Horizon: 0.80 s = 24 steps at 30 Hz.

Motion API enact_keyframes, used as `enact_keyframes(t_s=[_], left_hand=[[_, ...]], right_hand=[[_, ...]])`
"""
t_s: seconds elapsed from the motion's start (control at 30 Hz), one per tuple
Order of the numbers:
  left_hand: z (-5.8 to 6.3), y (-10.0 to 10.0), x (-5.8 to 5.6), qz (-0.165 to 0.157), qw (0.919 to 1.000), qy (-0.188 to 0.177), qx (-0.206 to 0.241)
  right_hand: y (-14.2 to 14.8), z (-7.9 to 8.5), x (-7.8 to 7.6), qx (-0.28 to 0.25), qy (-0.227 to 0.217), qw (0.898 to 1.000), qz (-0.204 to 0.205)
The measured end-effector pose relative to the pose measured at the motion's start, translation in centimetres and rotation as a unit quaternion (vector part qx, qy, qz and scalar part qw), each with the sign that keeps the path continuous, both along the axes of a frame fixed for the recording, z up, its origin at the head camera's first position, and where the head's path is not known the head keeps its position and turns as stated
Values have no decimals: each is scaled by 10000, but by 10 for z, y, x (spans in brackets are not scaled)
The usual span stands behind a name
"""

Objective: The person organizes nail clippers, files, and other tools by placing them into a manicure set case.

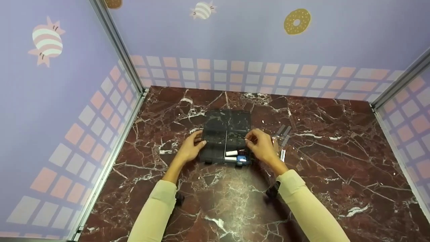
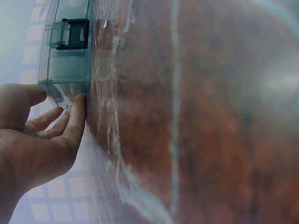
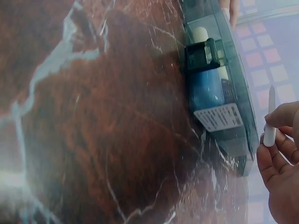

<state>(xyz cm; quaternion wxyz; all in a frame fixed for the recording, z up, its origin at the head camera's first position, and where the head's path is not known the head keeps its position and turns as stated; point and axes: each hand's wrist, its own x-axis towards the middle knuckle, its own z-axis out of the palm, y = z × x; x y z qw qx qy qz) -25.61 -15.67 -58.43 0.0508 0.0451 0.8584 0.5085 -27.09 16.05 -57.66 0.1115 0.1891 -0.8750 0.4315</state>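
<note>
A see-through, dark-tinted plastic box with a divider lies on the marbled surface. My left hand grips its left end, thumb at the upper edge and fingers against the side, as the left wrist view shows too. A black latch sits on the box's front wall. Above the box's right part, my right hand pinches a slim white stick with a pointed grey tip; its exact kind is unclear. At the box's front right lie a blue bottle with a white label and white cylinders.
Right of the box lie grey strips, a brown flat piece and a small silvery piece, partly behind my right hand. Patterned panels wall in the dark red marbled surface at the back and both sides.
</note>
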Motion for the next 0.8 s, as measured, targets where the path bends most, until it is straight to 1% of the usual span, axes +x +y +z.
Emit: enact_keyframes(t_s=[0.07, 0.23, 0.47, 0.63, 0.8], left_hand=[[0, 0, 0, -2, 10000, 8, -16], [-1, 0, -1, -12, 10000, 10, 11], [0, -1, -1, -27, 9999, -136, 37], [0, -1, 0, -26, 10000, -76, -54], [-1, -1, 0, -23, 10000, -35, -60]], right_hand=[[-3, 0, -1, -18, 45, 9999, 92], [-9, -1, -2, 136, 73, 9998, 161], [-11, -3, -2, 263, 125, 9994, 182], [-12, -3, -2, 306, 121, 9993, 157], [-10, -2, 0, 210, 108, 9995, 201]])
